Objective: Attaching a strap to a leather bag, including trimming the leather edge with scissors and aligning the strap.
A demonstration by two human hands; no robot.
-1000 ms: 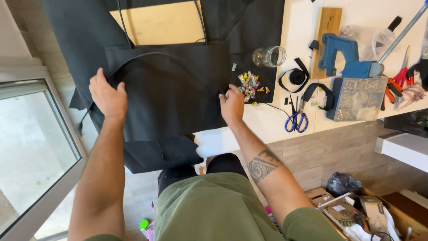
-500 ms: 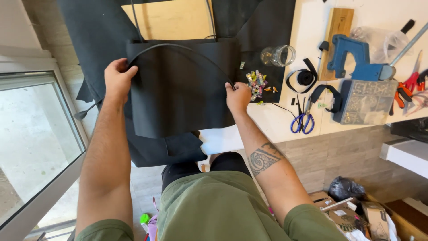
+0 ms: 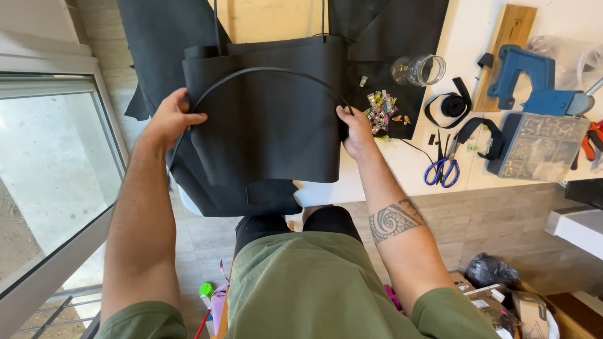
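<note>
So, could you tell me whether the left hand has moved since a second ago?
Yes. The left hand has lifted with the black fabric, farther from the window frame.

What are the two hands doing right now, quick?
Left hand: closed on the left edge of the black fabric piece.
Right hand: closed on its right edge, by the curved black strap.
</note>
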